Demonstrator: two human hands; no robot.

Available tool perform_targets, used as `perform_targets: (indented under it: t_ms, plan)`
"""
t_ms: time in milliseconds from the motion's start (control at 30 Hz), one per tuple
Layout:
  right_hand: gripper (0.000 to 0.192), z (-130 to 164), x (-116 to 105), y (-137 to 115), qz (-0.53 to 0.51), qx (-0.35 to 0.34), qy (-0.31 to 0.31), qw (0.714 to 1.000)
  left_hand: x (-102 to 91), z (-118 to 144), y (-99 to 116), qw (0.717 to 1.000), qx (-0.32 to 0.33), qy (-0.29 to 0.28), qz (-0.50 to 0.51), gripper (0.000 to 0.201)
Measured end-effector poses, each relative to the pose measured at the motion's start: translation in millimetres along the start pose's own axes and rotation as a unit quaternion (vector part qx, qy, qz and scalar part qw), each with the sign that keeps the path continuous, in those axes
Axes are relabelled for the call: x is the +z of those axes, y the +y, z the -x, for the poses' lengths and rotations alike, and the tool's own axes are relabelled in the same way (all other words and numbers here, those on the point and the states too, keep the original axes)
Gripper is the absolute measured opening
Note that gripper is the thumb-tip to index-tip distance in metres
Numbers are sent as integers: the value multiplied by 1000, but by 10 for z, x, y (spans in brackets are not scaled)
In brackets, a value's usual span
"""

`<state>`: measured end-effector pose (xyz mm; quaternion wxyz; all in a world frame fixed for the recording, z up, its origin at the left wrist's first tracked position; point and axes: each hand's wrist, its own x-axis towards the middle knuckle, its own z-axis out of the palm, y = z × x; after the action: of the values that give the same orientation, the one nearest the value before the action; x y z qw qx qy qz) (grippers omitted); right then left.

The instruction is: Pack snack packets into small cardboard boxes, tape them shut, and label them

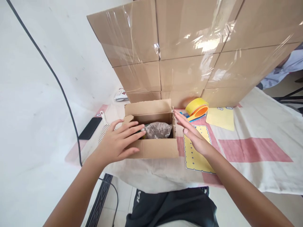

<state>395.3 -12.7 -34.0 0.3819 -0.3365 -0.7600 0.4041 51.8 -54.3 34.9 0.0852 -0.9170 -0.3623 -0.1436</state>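
Observation:
A small cardboard box [151,148] stands on the table with its top flaps spread apart. Inside it lies a clear, crinkled plastic-wrapped item [158,130], partly hidden by the box wall. My left hand [120,140] has its fingers spread over the left end of the box and covers the flap there. At the right end, my right hand [191,132] is held edgewise with fingers stretched out along the box's side. Neither hand holds anything. A roll of yellow tape [197,106] sits just beyond my right hand, with a blue-and-orange tool [193,117] under it.
Large taped cardboard [184,72] rises behind the box. A yellow patterned sheet [197,149] and a plain yellow paper [221,119] lie to the right. At the left are a black phone [90,128], a white perforated item [103,130] and a hanging black cable [55,77].

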Motion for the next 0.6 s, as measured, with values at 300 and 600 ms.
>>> perform_targets:
  t_ms: [300, 600]
  plan:
    - [40, -179, 116, -189, 68, 36, 22, 997, 154, -114, 181, 994, -83, -35, -59, 43]
    - [82, -540, 268, -105, -125, 28, 79, 989, 226, 475, 279, 976, -170, 78, 114, 100]
